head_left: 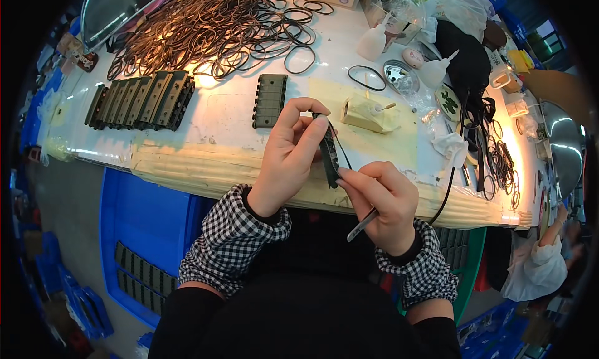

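Note:
My left hand (293, 153) pinches the upper end of a narrow, dark green plastic part (329, 156), held tilted above the table's near edge. It looks like the wheeled plastic pieces on the table, seen from the side. A thin black rubber band (342, 148) runs taut along the part, from its top down to my right fingertips. My right hand (384, 200) is closed at the part's lower end, with thumb and forefinger on the band. Metal tweezers (363, 225) stick out below the same hand; their tips are hidden in the fingers.
Beyond lies a heap of black rubber bands (199, 31). A row of green wheeled parts (140, 101) stands left; a single one (270, 100) lies nearer. A cream block (368, 114) sits right of my hands. Blue (146, 203) and green (477, 265) trays flank me below.

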A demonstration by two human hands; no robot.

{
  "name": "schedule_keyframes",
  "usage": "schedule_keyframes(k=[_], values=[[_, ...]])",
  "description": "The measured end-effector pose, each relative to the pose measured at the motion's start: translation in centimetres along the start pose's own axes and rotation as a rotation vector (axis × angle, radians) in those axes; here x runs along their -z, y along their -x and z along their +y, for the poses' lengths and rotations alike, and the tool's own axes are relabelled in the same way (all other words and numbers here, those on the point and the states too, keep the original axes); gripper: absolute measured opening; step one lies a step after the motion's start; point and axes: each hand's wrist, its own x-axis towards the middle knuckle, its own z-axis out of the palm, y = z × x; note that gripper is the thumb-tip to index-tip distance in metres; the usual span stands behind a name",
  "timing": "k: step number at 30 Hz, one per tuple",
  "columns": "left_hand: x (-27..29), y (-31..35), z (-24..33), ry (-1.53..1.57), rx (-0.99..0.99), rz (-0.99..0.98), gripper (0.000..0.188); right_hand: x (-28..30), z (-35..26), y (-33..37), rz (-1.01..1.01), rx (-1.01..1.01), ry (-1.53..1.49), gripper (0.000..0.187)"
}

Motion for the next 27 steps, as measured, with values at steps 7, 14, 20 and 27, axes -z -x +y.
schedule_keyframes(k=[7,14,20,27], values=[[0.0,0.0,0.1,-0.022,0.009,0.016,0.017,-0.1,-0.6,-0.4,0.018,-0.214,-0.214,0.017],[-0.4,0.0,-0.1,-0.014,-0.002,0.033,0.018,0.6,-0.7,-0.9,-0.093,-0.257,-0.206,0.016],[-0.5,-0.1,0.0,-0.007,0.003,0.033,0.018,0.8,-0.6,-0.6,-0.156,-0.283,-0.242,0.015],[-0.3,-0.1,-0.1,0.010,-0.007,0.028,0.018,0.9,0.4,-0.4,-0.108,-0.054,-0.027,0.033]])
